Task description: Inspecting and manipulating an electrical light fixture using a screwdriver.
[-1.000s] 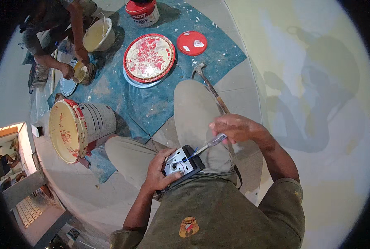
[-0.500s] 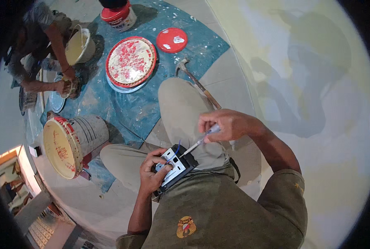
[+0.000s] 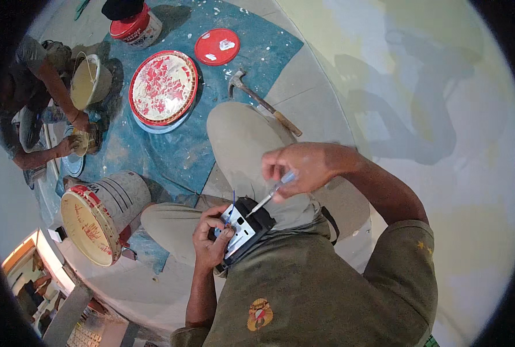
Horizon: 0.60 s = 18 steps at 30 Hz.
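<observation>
On my lap lies a flat device with a white metal plate (image 3: 245, 232) set against a black casing (image 3: 261, 216). My left hand (image 3: 210, 236) is closed around its left edge, with the thumb pressed on top of the plate. A thin blue wire (image 3: 233, 200) sticks up beside those fingers. In my right hand (image 3: 304, 168) is a screwdriver (image 3: 261, 203) with a translucent bluish handle, its shaft slanting down to the left. The tip meets the device near the edge between plate and casing; whether it sits on a screw is too small to tell.
A claw hammer (image 3: 263, 103) lies beyond my knee. On the blue tarp (image 3: 211, 87) are a paint-smeared red lid (image 3: 164, 87), a smaller red lid (image 3: 217, 46) and a red-topped bucket (image 3: 145, 32). A tipped bucket (image 3: 119, 196) lies left; a co-worker (image 3: 49, 87) crouches beyond it.
The whole view has shifted, so the tarp and buckets appear further left. My right hand has turned slightly around the screwdriver, and its tip stays at the device. My left hand keeps its hold.
</observation>
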Each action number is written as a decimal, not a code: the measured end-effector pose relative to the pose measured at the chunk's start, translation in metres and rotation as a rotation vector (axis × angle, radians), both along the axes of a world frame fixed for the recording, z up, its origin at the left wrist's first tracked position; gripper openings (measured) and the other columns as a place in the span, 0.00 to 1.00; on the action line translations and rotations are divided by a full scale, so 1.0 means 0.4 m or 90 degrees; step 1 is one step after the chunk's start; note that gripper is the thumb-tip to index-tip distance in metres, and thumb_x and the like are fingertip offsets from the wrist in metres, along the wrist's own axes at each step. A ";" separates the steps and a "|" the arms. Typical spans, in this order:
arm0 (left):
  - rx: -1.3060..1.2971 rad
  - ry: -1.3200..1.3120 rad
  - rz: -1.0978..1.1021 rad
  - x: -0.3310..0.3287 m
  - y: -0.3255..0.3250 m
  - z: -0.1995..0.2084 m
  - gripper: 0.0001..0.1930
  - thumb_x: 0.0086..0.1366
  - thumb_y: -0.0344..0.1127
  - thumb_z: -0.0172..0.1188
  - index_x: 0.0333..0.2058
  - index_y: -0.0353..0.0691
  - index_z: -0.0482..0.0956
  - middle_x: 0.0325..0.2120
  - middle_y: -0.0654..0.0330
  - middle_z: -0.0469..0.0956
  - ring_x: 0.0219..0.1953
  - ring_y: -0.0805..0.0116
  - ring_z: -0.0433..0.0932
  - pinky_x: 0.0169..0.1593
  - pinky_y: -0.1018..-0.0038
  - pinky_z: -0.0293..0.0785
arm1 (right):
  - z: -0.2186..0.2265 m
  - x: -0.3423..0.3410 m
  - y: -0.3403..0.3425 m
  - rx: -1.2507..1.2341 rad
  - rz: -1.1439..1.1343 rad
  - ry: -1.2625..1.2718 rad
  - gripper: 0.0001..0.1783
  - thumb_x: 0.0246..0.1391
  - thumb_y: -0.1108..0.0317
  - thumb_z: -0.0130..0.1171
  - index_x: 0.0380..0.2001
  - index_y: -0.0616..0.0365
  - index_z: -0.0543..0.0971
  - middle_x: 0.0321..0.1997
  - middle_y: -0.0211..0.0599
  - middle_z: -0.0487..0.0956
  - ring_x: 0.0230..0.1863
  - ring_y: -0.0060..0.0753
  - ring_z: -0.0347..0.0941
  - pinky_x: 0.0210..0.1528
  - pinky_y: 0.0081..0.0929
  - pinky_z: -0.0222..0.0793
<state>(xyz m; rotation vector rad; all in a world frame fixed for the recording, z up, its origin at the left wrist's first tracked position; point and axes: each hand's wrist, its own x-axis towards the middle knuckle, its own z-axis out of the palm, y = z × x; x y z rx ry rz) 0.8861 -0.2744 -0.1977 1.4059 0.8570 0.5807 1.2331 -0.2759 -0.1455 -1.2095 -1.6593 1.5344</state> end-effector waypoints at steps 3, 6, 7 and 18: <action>0.005 -0.005 -0.004 -0.006 0.005 0.004 0.10 0.58 0.27 0.70 0.32 0.39 0.75 0.53 0.46 0.77 0.54 0.60 0.75 0.57 0.63 0.70 | -0.003 -0.012 0.024 -0.175 0.184 -0.227 0.17 0.55 0.56 0.65 0.40 0.58 0.79 0.37 0.45 0.81 0.43 0.48 0.78 0.43 0.40 0.71; -0.008 -0.002 -0.016 -0.009 0.014 0.011 0.10 0.58 0.27 0.70 0.32 0.39 0.74 0.53 0.46 0.77 0.54 0.60 0.76 0.57 0.63 0.70 | 0.005 -0.012 0.025 -0.177 0.255 -0.307 0.18 0.50 0.62 0.69 0.43 0.55 0.76 0.43 0.38 0.77 0.45 0.42 0.76 0.46 0.38 0.71; -0.009 -0.003 -0.023 -0.015 0.015 0.006 0.10 0.58 0.28 0.70 0.32 0.39 0.74 0.54 0.45 0.77 0.54 0.60 0.76 0.57 0.63 0.71 | 0.014 -0.006 0.015 -0.083 0.198 -0.251 0.17 0.53 0.59 0.66 0.42 0.55 0.77 0.42 0.39 0.78 0.45 0.42 0.76 0.46 0.39 0.71; -0.053 -0.010 -0.019 -0.020 0.011 -0.006 0.11 0.60 0.28 0.69 0.31 0.38 0.73 0.55 0.43 0.77 0.55 0.58 0.77 0.57 0.64 0.71 | 0.051 -0.057 0.000 -0.014 0.340 -0.468 0.20 0.53 0.55 0.65 0.43 0.56 0.75 0.40 0.43 0.78 0.46 0.50 0.77 0.45 0.45 0.71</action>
